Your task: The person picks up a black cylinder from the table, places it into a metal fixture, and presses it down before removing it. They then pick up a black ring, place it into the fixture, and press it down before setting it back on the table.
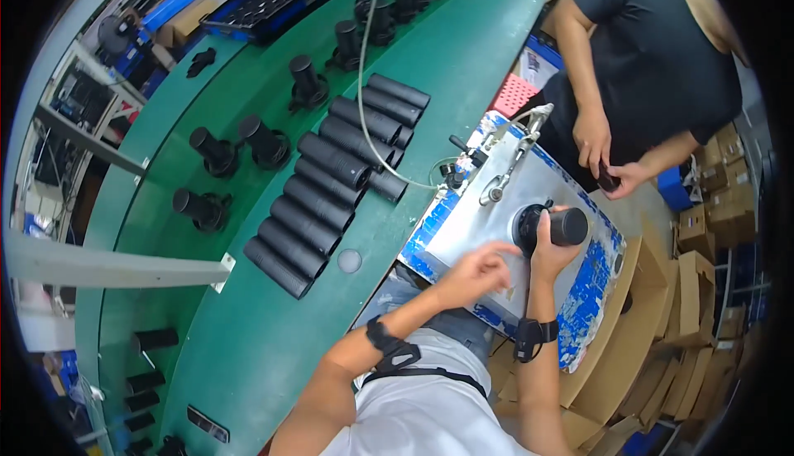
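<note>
My right hand (543, 251) is wrapped round a black cylindrical part with a wide round flange (569, 228), above the silver metal plate (455, 243) on the worktable. My left hand (478, 276) is just left of it, index finger stretched towards the flange and the other fingers loosely curled. Nothing shows in the left hand, and it appears apart from the part. On the plate's far side is a metal lever clamp (506, 170). Left of the worktable, a stack of black ribbed tubes (318, 199) lies on the green bench (240, 332).
Several black flanged cylinders (265, 143) stand along a green belt. A pale hose (361, 84) hangs across the tubes. Across the worktable, a co-worker in black (653, 59) holds a small dark part (608, 180). Open cardboard boxes (616, 348) stand at right. A phone (208, 424) lies at lower left.
</note>
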### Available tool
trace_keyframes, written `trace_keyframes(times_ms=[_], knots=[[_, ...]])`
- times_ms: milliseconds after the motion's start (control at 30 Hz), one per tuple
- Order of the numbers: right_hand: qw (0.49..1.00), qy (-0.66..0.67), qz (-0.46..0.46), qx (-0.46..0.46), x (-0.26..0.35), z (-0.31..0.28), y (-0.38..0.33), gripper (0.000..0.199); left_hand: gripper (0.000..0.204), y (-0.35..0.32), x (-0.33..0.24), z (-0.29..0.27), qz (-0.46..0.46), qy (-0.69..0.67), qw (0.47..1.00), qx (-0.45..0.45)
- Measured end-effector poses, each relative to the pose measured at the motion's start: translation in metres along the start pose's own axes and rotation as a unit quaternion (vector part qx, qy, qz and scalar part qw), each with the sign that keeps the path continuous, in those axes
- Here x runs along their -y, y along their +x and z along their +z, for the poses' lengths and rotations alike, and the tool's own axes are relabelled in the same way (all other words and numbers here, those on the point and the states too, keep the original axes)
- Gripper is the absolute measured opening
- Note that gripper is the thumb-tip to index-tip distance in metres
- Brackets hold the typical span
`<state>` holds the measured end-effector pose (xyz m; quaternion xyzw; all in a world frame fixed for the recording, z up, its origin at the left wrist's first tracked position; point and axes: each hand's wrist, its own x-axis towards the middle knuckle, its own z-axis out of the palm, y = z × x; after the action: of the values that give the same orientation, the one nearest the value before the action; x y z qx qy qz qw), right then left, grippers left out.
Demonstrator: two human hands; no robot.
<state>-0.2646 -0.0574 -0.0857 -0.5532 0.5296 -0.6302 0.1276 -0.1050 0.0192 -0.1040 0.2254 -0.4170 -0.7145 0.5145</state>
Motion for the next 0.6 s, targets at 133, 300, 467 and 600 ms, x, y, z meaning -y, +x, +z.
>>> trace_keyframes(times_ms=[133,300,467,600], knots=[[0.967,0.094,0.048,0.232,0.005,-0.022,0.028,0.061,0.052,-0.034,-0.088,-0.060,0.093,-0.180,0.930,-0.307],[0.975,0.091,0.026,0.200,0.017,-0.010,0.055,0.038,0.047,-0.091,-0.094,-0.132,0.101,-0.280,0.866,-0.402],[0.999,0.047,0.005,-0.011,0.000,0.014,0.018,0.035,0.023,-0.094,-0.048,-0.100,0.000,-0.079,0.895,-0.438],[0.983,0.147,0.029,0.102,0.001,-0.008,0.024,0.035,0.019,-0.040,-0.049,-0.085,0.058,0.022,0.951,-0.304]])
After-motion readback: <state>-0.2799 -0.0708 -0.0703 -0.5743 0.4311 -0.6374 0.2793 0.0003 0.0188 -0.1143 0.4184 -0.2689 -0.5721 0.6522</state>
